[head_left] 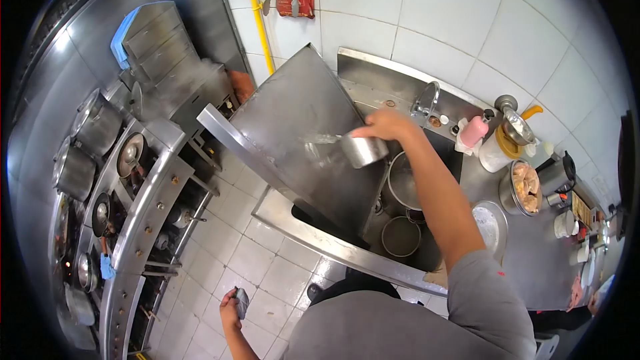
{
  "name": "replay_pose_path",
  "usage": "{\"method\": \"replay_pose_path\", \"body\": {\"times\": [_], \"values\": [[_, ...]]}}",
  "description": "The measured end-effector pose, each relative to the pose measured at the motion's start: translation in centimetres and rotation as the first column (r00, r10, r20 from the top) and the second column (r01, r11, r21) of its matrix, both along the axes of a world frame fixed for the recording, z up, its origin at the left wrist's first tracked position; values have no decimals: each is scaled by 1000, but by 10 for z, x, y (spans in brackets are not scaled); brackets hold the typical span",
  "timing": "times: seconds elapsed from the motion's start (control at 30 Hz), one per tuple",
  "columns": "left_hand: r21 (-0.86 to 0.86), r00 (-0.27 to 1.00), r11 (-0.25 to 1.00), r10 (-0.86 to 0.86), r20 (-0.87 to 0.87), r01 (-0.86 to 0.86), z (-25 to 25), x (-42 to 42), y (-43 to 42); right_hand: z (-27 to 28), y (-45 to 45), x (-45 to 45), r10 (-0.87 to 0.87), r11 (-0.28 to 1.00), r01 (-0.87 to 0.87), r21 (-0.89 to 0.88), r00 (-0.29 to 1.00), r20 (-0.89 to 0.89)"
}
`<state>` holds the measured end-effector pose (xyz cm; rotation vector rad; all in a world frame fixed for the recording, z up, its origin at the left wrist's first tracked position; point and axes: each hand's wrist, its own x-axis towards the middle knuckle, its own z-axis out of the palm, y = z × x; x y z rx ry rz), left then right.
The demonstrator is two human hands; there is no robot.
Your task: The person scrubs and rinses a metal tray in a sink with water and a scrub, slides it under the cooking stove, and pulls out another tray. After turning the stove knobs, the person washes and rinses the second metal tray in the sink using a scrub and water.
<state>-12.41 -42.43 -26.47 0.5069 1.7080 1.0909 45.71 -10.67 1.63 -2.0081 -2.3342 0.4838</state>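
Observation:
My right hand [387, 125] is closed on a small steel pot [367, 152], tipped over a large metal sheet [287, 117]. Clear water [323, 139] streams from the pot onto the sheet's wet surface. The sheet stands tilted across the sink [293, 227], one corner up near the wall. Low at the left, my left hand [230, 310] is wrapped round a crumpled grey cloth or scrubber [241, 303], held away from the sink. Two metal pots, one upper [404, 183] and one lower [401, 237], sit in the sink beside the sheet, partly hidden by my right arm.
A tap [430, 99] rises behind the sink. On the right counter are a pink bottle [474, 132], a pot of pale food [525, 189] and a steel basin [490, 223]. To the left runs a stove [150, 207] with pans and pots. Floor tiles [267, 260] look wet.

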Motion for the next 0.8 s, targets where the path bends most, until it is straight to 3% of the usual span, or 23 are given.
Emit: {"method": "replay_pose_path", "body": {"times": [0.07,0.1,0.17,0.2,0.23,0.3,0.37,0.4,0.43,0.47,0.53,0.57,0.6,0.63,0.67,0.7,0.73,0.8], "values": [[105,993,994,-42,108,31,30,11,9,-34,-32,46,-208,977,203,-62,975,-84],[120,983,991,-80,166,61,60,27,15,-80,-45,77,-305,948,315,48,941,-144],[162,971,983,-122,204,89,75,38,25,-131,-92,97,-605,778,627,-23,740,-296],[188,965,975,-155,212,115,86,49,34,-168,-113,102,-664,674,735,72,646,-377],[178,960,972,-188,209,152,94,59,46,-180,-130,102,-718,642,765,-49,577,-389],[227,924,927,-340,173,298,114,86,75,-268,-150,118,-727,584,802,125,585,-359],[195,877,878,-464,123,437,158,143,109,-279,-169,104,-774,513,859,15,469,-426],[167,832,830,-549,77,532,178,181,123,-308,-176,102,-718,525,837,156,533,-447],[247,747,728,-665,27,639,190,221,137,-317,-183,98,-656,522,817,245,568,-497],[322,649,607,-760,-30,726,201,264,147,-282,-194,85,-686,548,824,141,540,-488],[379,281,128,-881,-380,916,232,355,158,-272,-205,71,-637,597,775,208,615,-464],[429,112,-110,-881,-459,896,243,402,155,-268,-210,64,-607,619,758,205,627,-488],[393,4,-265,-825,-565,881,259,446,141,-261,-220,62,-611,616,761,206,626,-485],[372,-65,-501,-658,-750,782,257,489,132,-244,-225,56,-599,631,757,170,614,-514],[410,-88,-630,-606,-790,660,244,529,120,-237,-225,48,-580,655,744,130,606,-544],[394,-46,-706,-515,-856,588,246,562,104,-265,-220,52,-468,675,699,238,655,-594],[389,-53,-765,-481,-875,514,228,596,92,-263,-219,51,-443,696,678,238,665,-601],[238,-185,-811,-387,-903,534,203,637,74,-251,-219,54,-512,676,729,108,570,-643]]}}
